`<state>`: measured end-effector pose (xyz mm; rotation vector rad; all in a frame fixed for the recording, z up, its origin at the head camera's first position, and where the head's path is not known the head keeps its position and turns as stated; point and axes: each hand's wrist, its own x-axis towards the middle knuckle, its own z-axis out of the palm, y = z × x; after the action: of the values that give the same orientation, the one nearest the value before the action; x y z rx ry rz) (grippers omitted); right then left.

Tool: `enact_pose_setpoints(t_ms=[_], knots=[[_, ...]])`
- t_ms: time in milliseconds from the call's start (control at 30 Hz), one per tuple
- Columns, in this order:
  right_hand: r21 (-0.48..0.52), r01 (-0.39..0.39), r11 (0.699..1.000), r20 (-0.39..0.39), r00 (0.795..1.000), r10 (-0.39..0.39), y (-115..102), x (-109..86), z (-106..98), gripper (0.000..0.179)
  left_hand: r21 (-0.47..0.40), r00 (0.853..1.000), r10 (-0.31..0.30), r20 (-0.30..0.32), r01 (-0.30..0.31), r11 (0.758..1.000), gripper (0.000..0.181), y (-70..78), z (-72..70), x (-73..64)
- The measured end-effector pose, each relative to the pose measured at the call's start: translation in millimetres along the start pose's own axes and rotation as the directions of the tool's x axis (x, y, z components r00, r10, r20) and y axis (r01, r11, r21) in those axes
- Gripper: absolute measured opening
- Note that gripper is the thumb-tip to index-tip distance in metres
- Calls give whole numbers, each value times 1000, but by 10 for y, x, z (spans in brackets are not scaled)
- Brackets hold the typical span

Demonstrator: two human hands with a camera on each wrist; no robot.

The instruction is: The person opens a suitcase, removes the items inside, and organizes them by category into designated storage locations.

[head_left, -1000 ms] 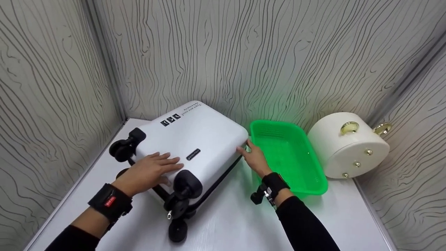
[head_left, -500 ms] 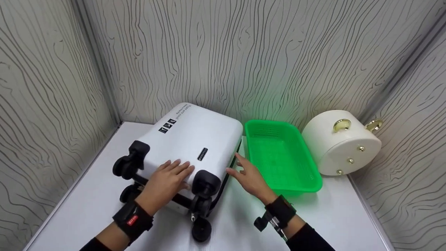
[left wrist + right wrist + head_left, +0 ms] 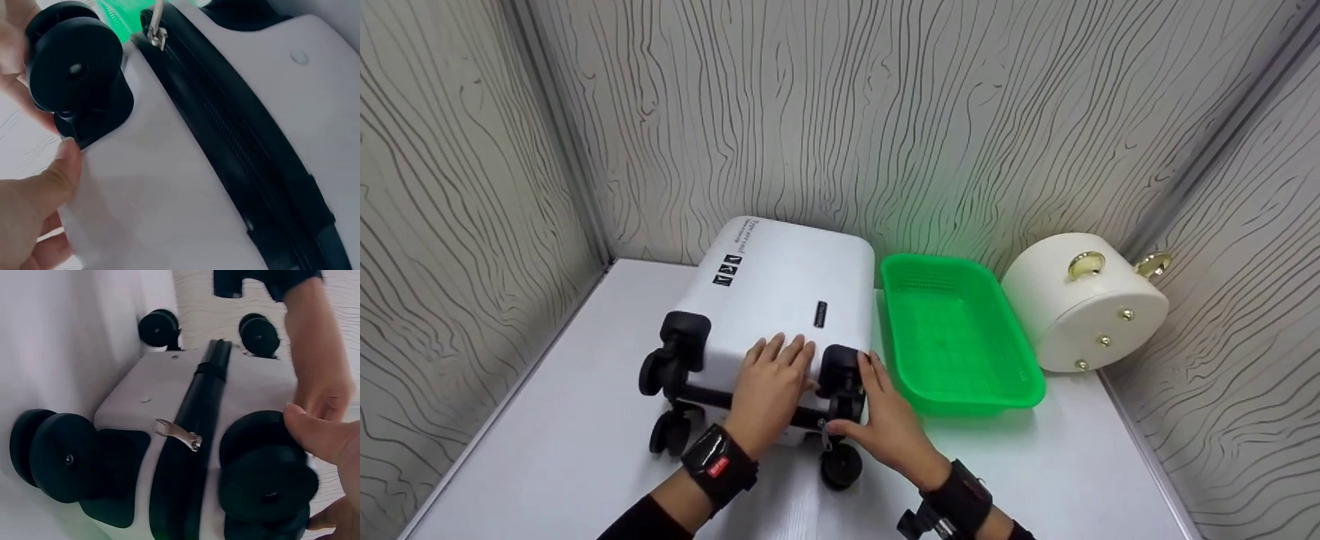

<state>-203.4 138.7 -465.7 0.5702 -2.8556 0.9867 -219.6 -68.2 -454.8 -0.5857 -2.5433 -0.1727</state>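
Note:
A small white hard-shell suitcase (image 3: 780, 277) lies flat on the white table (image 3: 585, 450), its black wheels (image 3: 841, 465) facing the person. My left hand (image 3: 771, 390) lies over the shell's near edge, fingers on the upper face; in the left wrist view its thumb (image 3: 59, 171) presses the suitcase's wheel end. At the near right corner, my right hand (image 3: 894, 424) holds the upper wheel and its black mount, fingers along the outer side. The right wrist view shows the thumb (image 3: 315, 433) on that wheel (image 3: 269, 478). A metal zipper pull (image 3: 179, 434) hangs between the wheels.
A green plastic basket (image 3: 1033, 382) stands close to the suitcase's right side. Right of it, a cream round case (image 3: 1057, 292) with gold ring handles and small gold feet lies on its side. Wood-grain patterned walls (image 3: 810, 112) enclose the table at the back and both sides.
The suitcase has swivelled, its wheel end swinging right to face the person more squarely. My left hand moved right with it; my right hand left the long side and came to the corner wheel.

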Motion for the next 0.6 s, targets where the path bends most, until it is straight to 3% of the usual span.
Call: enact_pose_setpoints(t_ms=[133,233,300,400,467,533,600], knots=[[22,-32,999,-41,999,32,47,23,1,98,-11,999,6,-35,-7,1000,54,10,72,12],[25,-15,1000,-76,997,17,63,40,14,85,-44,994,21,-108,-26,999,50,-13,106,-13],[16,5,1000,-97,995,-4,70,40,34,76,-74,978,48,-202,-64,995,45,-18,133,-53],[15,32,999,-109,994,-31,91,27,45,68,-142,943,53,-329,-105,984,35,51,176,-182],[30,35,999,-104,994,-32,116,23,30,67,-190,929,30,-368,-107,976,31,128,232,-298],[53,39,998,-93,995,-34,148,32,1,68,-267,943,-31,-332,-62,962,29,216,299,-418],[71,42,997,-86,996,-36,181,46,-31,68,-347,963,-105,-249,12,938,27,282,393,-518]])
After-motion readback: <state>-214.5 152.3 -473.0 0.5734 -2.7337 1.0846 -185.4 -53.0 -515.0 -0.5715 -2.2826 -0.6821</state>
